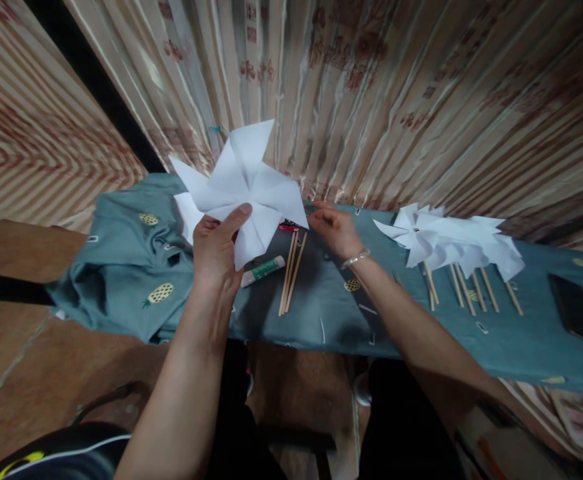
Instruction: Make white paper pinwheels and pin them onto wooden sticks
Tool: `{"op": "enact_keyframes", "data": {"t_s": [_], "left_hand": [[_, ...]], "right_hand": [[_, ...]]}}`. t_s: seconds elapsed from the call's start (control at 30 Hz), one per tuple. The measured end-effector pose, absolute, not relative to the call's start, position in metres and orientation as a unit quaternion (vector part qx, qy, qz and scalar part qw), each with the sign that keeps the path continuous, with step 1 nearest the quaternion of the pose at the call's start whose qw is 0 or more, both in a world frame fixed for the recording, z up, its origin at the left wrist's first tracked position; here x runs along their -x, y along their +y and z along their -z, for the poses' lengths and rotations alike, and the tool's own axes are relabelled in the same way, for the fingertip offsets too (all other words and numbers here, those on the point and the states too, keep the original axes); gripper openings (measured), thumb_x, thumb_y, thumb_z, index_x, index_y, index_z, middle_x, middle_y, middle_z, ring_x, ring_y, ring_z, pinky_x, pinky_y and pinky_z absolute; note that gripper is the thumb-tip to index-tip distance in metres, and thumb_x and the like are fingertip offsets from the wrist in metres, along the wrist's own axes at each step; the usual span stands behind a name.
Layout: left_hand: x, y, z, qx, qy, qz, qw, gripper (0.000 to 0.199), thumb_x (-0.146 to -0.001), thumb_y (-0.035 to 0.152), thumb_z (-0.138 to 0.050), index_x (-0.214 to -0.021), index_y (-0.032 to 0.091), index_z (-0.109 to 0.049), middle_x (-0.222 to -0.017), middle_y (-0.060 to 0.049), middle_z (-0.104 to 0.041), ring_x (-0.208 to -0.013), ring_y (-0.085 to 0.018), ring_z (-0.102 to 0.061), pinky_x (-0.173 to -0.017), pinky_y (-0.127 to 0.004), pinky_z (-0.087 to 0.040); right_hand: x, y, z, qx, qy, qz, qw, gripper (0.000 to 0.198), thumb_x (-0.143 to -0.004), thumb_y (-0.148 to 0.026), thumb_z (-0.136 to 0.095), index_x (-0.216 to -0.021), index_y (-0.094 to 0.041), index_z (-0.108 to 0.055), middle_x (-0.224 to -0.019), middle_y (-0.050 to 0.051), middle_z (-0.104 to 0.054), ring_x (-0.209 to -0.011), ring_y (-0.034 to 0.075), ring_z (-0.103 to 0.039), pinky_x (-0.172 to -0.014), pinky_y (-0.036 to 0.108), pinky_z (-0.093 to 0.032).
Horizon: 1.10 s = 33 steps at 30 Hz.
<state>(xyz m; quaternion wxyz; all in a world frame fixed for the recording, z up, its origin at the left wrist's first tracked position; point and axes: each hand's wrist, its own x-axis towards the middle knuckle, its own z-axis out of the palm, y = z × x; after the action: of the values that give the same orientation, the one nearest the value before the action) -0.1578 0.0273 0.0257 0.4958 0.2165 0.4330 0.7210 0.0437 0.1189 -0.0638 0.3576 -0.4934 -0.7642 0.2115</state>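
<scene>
Curtain [291,80] is hanging in glossy, vertical folds beyond the back edge of the table [331,320], whose grey-green cloth is bunching over the left end. Nearer the right end, a row of white pinwheels [456,237] is lying overlapped, stems pointing to the front edge. The held pinwheel [246,193], of crisp, matt paper with pointed blades, is tilting upright above the table's left half. The left hand [216,243] is pinching it, thumb pressing near its centre. The right hand [335,230] is hovering just right of its rightmost blade, fingers curling; whether they are gripping anything, I cannot tell. A phone [575,308] is lying near the right end. Loose sticks [296,273], slim and round, are running front to back between both hands, far tips nearer the right. A glue stick [264,270] is lying just left of them.
</scene>
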Motion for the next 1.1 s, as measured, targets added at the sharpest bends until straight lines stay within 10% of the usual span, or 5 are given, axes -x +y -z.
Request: {"op": "enact_keyframes", "data": {"t_s": [0.6, 1.1], "left_hand": [[0.076, 0.032, 0.006, -0.267, 0.429, -0.638, 0.581, 0.029, -0.051, 0.021, -0.086, -0.074, 0.018, -0.069, -0.078, -0.004, -0.076, -0.085, -0.024, -0.071, -0.072, -0.030, -0.056], [0.044, 0.032, 0.021, -0.283, 0.426, -0.606, 0.609, 0.021, -0.057, 0.018, -0.083, -0.076, 0.018, -0.072, -0.075, -0.002, -0.074, -0.070, -0.017, -0.068, -0.070, -0.029, -0.054]], "right_hand": [[-0.150, -0.008, 0.095, 0.530, -0.751, -0.240, 0.312, 0.008, -0.084, -0.025, -0.066, -0.085, -0.024, -0.074, -0.139, 0.009, -0.057, -0.141, 0.030, -0.041, -0.115, 0.056, -0.033], [-0.137, -0.032, 0.070, 0.558, -0.776, -0.142, 0.256, 0.015, -0.092, -0.025, -0.058, -0.097, -0.023, -0.072, -0.092, 0.007, -0.075, -0.087, 0.025, -0.068, -0.082, 0.040, -0.055]]}}
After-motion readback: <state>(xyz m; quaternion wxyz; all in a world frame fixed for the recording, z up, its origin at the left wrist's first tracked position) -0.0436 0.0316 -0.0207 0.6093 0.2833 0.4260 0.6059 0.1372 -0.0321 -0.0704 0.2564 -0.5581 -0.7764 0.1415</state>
